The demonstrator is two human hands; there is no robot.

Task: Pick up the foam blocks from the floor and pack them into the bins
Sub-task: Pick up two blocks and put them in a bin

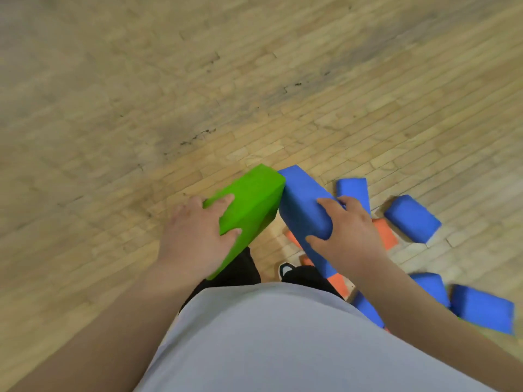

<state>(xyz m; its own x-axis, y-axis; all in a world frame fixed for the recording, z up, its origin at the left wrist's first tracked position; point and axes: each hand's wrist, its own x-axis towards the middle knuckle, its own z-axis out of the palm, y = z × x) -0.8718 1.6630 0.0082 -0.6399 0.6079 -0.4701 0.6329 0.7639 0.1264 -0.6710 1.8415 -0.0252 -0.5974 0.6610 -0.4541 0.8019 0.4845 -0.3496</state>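
My left hand [195,230] grips a long green foam block [252,202] at its side, held up above the wooden floor. My right hand [348,236] grips a long blue foam block [302,205] near its middle. The far ends of the two blocks touch. Several more blue blocks lie on the floor to the right, one [411,219] beside my right hand and another [482,308] at the lower right. Orange blocks [385,233] lie under and around my right hand. No bin is in view.
Worn wooden floor [198,94] fills the left and far part of the view. My grey shirt [268,335] covers the bottom middle. A black and white shoe [287,270] shows below the blue block.
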